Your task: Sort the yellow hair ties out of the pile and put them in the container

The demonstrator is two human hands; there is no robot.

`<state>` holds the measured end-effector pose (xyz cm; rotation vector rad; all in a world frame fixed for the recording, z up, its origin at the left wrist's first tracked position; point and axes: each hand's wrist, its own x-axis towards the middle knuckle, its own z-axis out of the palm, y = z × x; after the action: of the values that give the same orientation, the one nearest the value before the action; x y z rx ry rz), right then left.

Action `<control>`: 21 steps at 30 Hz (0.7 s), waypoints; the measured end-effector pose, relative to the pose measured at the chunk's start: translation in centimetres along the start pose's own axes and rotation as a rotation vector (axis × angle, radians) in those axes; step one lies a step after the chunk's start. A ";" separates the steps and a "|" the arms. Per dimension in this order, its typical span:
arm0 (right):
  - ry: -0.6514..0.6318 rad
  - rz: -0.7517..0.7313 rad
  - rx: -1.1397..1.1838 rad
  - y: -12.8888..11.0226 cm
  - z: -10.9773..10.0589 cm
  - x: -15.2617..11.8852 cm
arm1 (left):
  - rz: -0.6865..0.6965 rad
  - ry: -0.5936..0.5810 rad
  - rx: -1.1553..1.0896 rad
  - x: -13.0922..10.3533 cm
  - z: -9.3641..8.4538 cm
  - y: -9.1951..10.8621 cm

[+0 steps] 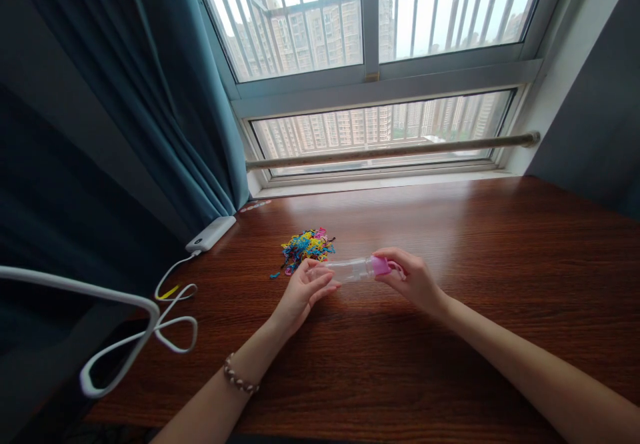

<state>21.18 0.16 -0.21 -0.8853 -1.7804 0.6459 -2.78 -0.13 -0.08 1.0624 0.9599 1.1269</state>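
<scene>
Both hands meet over the middle of the wooden table (450, 264), holding a small clear plastic bottle (350, 269) sideways between them, just above the tabletop. Fingers of the left hand (303, 294) curl around the bottle's base end, while the right hand (413, 281) pinches the pink cap (380, 266) at the other end. Whether that cap is seated tight or loosened cannot be told from the head view. A beaded bracelet (240, 377) circles the left wrist.

Just beyond the left hand lies a loose heap of small coloured rubber bands (305, 245), blue, yellow and pink, resting on the table, close to the bottle but apart from it. Further left, near the teal curtain (165, 97), a white power bank (211, 233) sits at the table's edge with a white cable (173, 311) looping off it. Behind the table runs a barred window (370, 64).
</scene>
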 end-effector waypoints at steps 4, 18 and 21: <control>-0.164 0.399 0.167 0.1 0.1 0.0 | 0.211 -0.035 0.078 -0.4 0.5 -0.1; -0.032 0.570 0.552 -0.1 -0.6 0.9 | 0.128 0.061 -0.013 -0.2 0.7 0.0; -0.079 0.657 0.522 -0.2 -0.7 0.8 | 0.118 0.053 -0.025 -0.2 0.8 0.1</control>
<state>21.55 0.72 0.66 -1.0739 -1.2613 1.5029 -2.10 -0.48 0.16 1.0848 0.9324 1.2665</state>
